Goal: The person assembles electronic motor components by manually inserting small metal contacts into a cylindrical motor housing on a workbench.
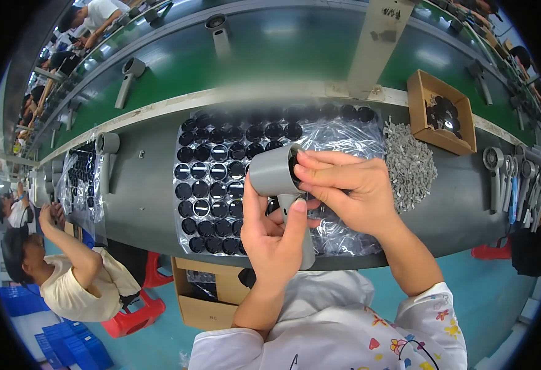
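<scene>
Fingers of the left hand (270,231) gripped a grey dryer body (278,185); the right hand (344,188) pinched at its opening. Nearby, a brown cardboard box (421,117) sat on the surface (141,185).

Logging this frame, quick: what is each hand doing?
Left hand: closed around the grey hair dryer body.
Right hand: fingers pressing a black round part into its open end.

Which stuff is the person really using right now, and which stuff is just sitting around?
In use:
- grey plastic hair-dryer-shaped housing, held by the left hand
- right hand at its open end
- clear plastic tray of round black caps underneath

Lying about:
- pile of small grey plastic pieces
- brown cardboard box of black discs
- finished grey housings on the green belt
</scene>
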`<state>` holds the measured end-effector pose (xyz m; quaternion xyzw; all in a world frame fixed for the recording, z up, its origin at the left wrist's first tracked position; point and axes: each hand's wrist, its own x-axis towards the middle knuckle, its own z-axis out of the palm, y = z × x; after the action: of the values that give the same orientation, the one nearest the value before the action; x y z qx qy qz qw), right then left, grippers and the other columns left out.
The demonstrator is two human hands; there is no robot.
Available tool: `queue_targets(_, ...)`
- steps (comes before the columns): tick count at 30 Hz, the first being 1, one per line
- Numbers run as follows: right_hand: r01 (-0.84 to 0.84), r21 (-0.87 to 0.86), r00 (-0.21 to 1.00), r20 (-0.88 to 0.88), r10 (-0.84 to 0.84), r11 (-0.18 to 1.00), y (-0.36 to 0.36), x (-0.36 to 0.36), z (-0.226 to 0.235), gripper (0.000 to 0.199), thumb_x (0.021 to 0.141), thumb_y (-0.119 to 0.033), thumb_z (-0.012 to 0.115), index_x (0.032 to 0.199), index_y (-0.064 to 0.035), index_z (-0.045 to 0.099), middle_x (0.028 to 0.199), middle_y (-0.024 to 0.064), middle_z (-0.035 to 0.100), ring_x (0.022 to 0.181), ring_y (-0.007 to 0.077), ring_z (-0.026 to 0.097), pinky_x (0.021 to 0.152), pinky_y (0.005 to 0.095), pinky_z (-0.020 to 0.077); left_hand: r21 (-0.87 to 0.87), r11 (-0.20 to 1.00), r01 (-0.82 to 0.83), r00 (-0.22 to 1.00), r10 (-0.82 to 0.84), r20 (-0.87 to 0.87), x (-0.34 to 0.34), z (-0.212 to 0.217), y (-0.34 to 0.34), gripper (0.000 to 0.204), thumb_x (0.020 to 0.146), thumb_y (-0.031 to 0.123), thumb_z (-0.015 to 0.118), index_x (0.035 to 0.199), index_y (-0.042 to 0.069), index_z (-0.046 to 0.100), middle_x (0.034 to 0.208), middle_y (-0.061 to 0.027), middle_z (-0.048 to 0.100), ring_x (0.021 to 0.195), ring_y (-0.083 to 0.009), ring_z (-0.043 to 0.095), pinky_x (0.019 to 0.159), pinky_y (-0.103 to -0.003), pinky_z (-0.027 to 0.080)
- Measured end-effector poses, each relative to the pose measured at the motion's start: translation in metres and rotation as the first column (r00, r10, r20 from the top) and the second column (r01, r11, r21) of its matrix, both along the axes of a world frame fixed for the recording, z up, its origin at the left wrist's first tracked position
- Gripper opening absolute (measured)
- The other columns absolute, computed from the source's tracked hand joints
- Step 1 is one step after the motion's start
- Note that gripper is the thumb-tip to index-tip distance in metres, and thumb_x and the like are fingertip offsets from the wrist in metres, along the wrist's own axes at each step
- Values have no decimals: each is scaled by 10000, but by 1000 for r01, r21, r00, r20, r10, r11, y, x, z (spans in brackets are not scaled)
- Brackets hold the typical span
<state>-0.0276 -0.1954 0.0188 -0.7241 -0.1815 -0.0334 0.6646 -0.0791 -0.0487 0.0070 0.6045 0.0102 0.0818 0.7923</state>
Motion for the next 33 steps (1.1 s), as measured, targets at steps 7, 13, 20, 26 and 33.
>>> queue_targets(7,5,-184,952,301,52,983,-3,4,-7,407,814,135,653,1167,-41,760,1199,230,714,1138,337,701,878,360,631,26,999,-27,1000,27,-14,1,7,3,694,988,-25,578,1568,-66,200,1399,-218,522,1012,-262,724,711,-286,645)
queue_targets(13,67,-263,921,388,42,963,7,-4,-3,506,746,143,600,1196,-33,751,1158,202,737,1171,389,679,881,364,613,-16,1000,-26,1000,26,1,2,1,7,658,980,-13,601,1539,-61,258,1400,-200,525,1041,-238,701,729,-308,645)
queue_targets(20,-109,-133,882,444,157,985,-6,2,-5,429,773,86,645,1188,23,730,1178,204,731,1126,364,696,935,452,574,-191,982,-6,999,-2,-41,5,-12,17,624,954,65,679,1462,-48,336,1298,-152,567,1057,-203,668,734,-316,638)
queue_targets(26,-154,236,988,65,143,960,-7,-3,1,578,873,-58,733,1407,49,540,1304,149,639,1203,260,626,920,417,580,-114,992,50,999,-49,16,1,-7,17,648,919,106,735,1436,-56,379,1236,-169,580,986,-220,697,702,-316,650)
queue_targets(33,-224,371,872,-336,355,901,-1,-5,7,656,869,-199,767,1420,54,517,1281,118,599,1158,213,612,817,314,586,-92,995,-25,999,29,39,0,-1,4,772,856,344,756,1418,-70,426,1151,-199,643,783,-228,702,590,-341,602)
